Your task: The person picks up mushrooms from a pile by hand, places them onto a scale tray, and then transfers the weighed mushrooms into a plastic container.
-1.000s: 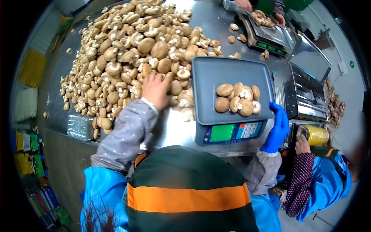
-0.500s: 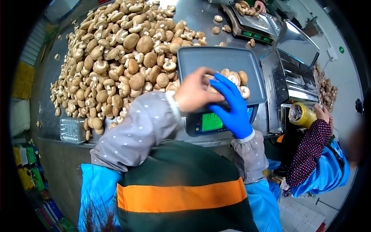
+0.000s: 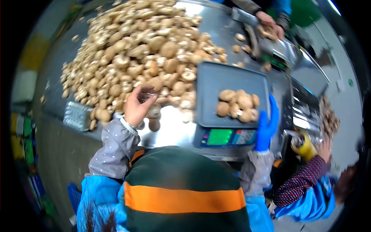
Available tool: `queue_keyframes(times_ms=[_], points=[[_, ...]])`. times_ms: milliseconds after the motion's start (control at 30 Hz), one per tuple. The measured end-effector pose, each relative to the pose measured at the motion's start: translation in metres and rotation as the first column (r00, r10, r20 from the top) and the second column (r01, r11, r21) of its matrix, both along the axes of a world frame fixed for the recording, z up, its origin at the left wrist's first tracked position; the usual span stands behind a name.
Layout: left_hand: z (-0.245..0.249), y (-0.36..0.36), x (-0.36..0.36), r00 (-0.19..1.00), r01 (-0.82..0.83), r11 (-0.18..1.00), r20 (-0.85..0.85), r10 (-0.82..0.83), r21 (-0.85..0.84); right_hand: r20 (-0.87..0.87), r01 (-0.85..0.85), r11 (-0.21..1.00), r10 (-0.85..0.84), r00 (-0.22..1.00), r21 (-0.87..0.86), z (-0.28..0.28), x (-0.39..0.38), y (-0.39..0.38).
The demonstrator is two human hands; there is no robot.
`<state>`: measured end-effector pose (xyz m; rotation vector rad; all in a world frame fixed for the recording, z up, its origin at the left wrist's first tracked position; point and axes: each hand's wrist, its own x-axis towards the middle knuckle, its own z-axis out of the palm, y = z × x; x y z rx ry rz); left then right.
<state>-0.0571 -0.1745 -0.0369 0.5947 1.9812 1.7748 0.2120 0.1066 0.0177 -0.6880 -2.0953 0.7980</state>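
Note:
My bare left hand (image 3: 138, 105) is at the near edge of a large heap of brown mushrooms (image 3: 127, 63). Its fingers are curled but apart from the thumb, and I see nothing held between them. Two mushrooms (image 3: 154, 124) lie just to its right, blurred. My right hand (image 3: 266, 127), in a blue glove, is open beside the right edge of the grey scale tray (image 3: 208, 114), fingers pointing away from me. On the tray sits a cluster of several mushrooms (image 3: 244, 101), mostly caps up. The scale's green display (image 3: 220, 137) is lit but unreadable.
A clear plastic punnet (image 3: 77, 116) stands at the table's front left edge. At far right, a co-worker's hand (image 3: 324, 150) is near a yellow film roll (image 3: 303, 146) by a metal machine (image 3: 303, 112). Another person's hands (image 3: 269, 25) handle mushrooms at a second scale (image 3: 276, 52).
My hands have parted from over the tray: the left swung left to the heap, the right drew back to the tray's right side. The tray's mushrooms are now uncovered. The view has shifted.

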Motion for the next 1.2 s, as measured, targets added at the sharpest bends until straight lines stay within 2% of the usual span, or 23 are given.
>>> queue_keyframes(times_ms=[33,67,133,167,200,233,267,333,367,467,533,600,633,700,733,767,833,867,933,967,1033,1133,1200], points=[[-0.011,-0.026,-0.007,0.997,-0.071,0.996,-0.038,0.069,-0.051,0.01,0.053,0.996,-0.052,0.999,-0.07,0.014,-0.007,-0.02],[-0.025,-0.058,-0.014,0.985,-0.156,0.983,-0.084,0.148,-0.101,-0.042,-0.003,0.987,-0.003,0.999,-0.158,0.009,-0.011,-0.036],[-0.038,-0.112,-0.016,0.912,-0.319,0.929,-0.328,0.246,-0.19,0.017,-0.206,0.967,0.211,0.977,-0.15,-0.003,-0.023,-0.069],[-0.025,-0.137,-0.019,0.803,-0.427,0.867,-0.55,0.231,-0.259,0.03,-0.278,0.947,0.286,0.958,-0.16,-0.009,-0.034,-0.091],[-0.013,-0.159,-0.023,0.666,-0.525,0.794,-0.729,0.158,-0.307,0.172,-0.367,0.924,0.381,0.908,-0.107,-0.007,-0.046,-0.11],[-0.02,-0.189,-0.039,0.606,-0.592,0.74,-0.782,0.147,-0.319,0.193,-0.445,0.884,0.467,0.863,-0.145,-0.01,-0.061,-0.127],[-0.024,-0.218,-0.054,0.628,-0.631,0.643,-0.772,0.096,-0.433,0.215,-0.509,0.841,0.54,0.814,-0.183,-0.012,-0.072,-0.142],[-0.026,-0.26,-0.072,0.646,-0.703,0.339,-0.761,-0.063,-0.625,0.217,-0.622,0.758,0.652,0.727,-0.195,-0.023,-0.093,-0.167],[-0.032,-0.276,-0.08,0.765,-0.618,0.232,-0.643,-0.044,-0.751,0.246,-0.677,0.72,0.692,0.679,-0.157,-0.026,-0.106,-0.18],[-0.056,-0.306,-0.086,0.83,-0.51,0.219,-0.542,-0.13,-0.832,0.267,-0.83,0.551,0.815,0.515,-0.081,-0.03,-0.154,-0.22],[-0.072,-0.321,-0.089,0.771,-0.56,0.333,-0.624,-0.125,-0.758,0.301,-0.902,0.432,0.863,0.407,-0.019,-0.041,-0.192,-0.252],[-0.082,-0.333,-0.099,0.756,-0.546,0.438,-0.645,-0.11,-0.714,0.32,-0.933,0.347,0.898,0.302,-0.095,-0.058,-0.233,-0.294],[-0.084,-0.341,-0.105,0.752,-0.538,0.469,-0.65,-0.108,-0.7,0.371,-0.877,0.303,0.915,0.158,-0.373,-0.037,-0.259,-0.318],[-0.085,-0.358,-0.124,0.767,-0.502,0.482,-0.627,-0.137,-0.718,0.081,-0.938,0.311,0.942,0.325,0.151,-0.069,-0.303,-0.372],[-0.076,-0.362,-0.128,0.78,-0.475,0.495,-0.609,-0.145,-0.727,0.215,-0.973,0.214,0.958,0.191,-0.09,-0.059,-0.328,-0.395],[-0.081,-0.371,-0.134,0.777,-0.47,0.487,-0.607,-0.168,-0.736,0.374,-0.986,0.163,0.917,0.137,-0.038,-0.048,-0.348,-0.416],[-0.093,-0.386,-0.143,0.717,-0.492,0.45,-0.64,-0.276,-0.746,0.359,-0.951,0.171,0.897,0.258,0.257,-0.069,-0.379,-0.456],[-0.083,-0.388,-0.143,0.766,-0.429,0.503,-0.597,-0.238,-0.75,0.412,-0.911,0.128,0.861,0.298,0.391,-0.103,-0.403,-0.474],[-0.08,-0.395,-0.142,0.737,-0.432,0.523,-0.622,-0.265,-0.734,0.575,-0.941,0.076,0.774,0.264,0.33,-0.122,-0.429,-0.492],[-0.081,-0.396,-0.138,0.717,-0.465,0.542,-0.657,-0.233,-0.7,0.605,-0.966,0.111,0.761,0.234,0.233,-0.127,-0.431,-0.496],[-0.08,-0.403,-0.14,0.712,-0.493,0.583,-0.685,-0.156,-0.646,0.642,-0.933,0.049,0.713,0.282,0.356,-0.124,-0.425,-0.488],[-0.077,-0.41,-0.142,0.739,-0.481,0.644,-0.671,-0.067,-0.594,0.637,-0.971,-0.03,0.76,0.132,0.237,-0.139,-0.435,-0.489],[-0.077,-0.412,-0.143,0.751,-0.474,0.644,-0.657,-0.061,-0.601,0.417,-0.856,0.01,0.87,0.263,0.517,-0.145,-0.444,-0.493]])
